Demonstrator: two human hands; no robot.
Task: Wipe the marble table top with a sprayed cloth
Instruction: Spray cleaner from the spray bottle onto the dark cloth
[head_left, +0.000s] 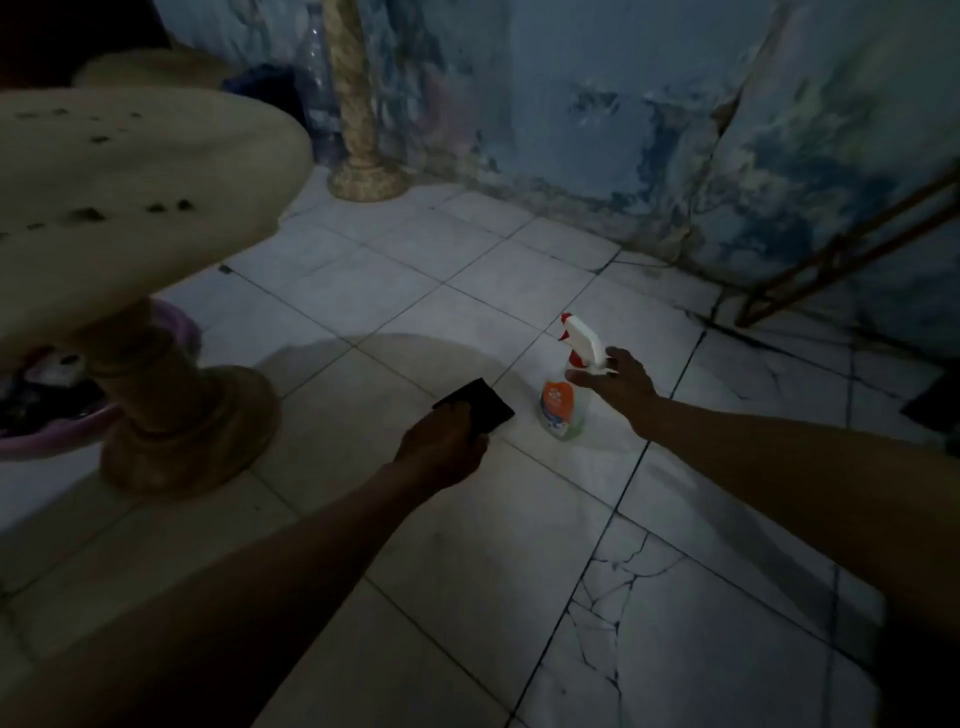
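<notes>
Now | reaching right hand (618, 382), fingers spread, toward spray bottle (569, 395) standing on floor (467, 545) | pinching dark cloth (475, 402) in left hand (441, 447) | likely needing to wet cloth before wiping stained marble surface (130, 197), up at left

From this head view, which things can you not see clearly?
- Right hand at the spray bottle: too blurred to tell whether it grips.
- Bottle label: too small to read.
- Dark cloth: partly covered by the left hand.
- Marble table top: cut off by the left edge.
</notes>
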